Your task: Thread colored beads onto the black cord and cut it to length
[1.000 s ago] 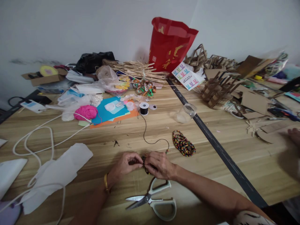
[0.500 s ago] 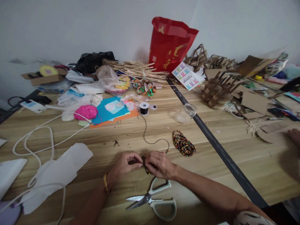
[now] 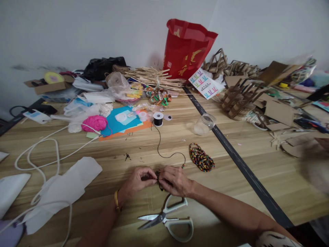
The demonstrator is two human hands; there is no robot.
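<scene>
Between my two hands is a small beaded cord (image 3: 157,174), mostly covered by my fingers. My left hand (image 3: 141,178) pinches it from the left with thumb and forefinger. From the right, my right hand (image 3: 174,180) closes on it, knuckles up. A thin black cord (image 3: 168,157) with a few beads at its end runs from a spool (image 3: 157,119) down to my right hand. Just below the hands lie white-handled scissors (image 3: 164,218) with blades apart. A coiled heap of colourful bead strings (image 3: 201,157) rests to the right of them.
A clear plastic jar (image 3: 205,124) lies by the dark strip (image 3: 236,156) crossing the table. White cable (image 3: 55,147) and white sheets (image 3: 61,195) are on the left. Pink yarn (image 3: 94,123), a red bag (image 3: 189,49) and small woven baskets (image 3: 238,103) stand farther back. Another person's blurred hand shows far right.
My hands stay almost in place, still pinching the beaded cord. At the far right, another person's hand has moved farther into view and is blurred.
</scene>
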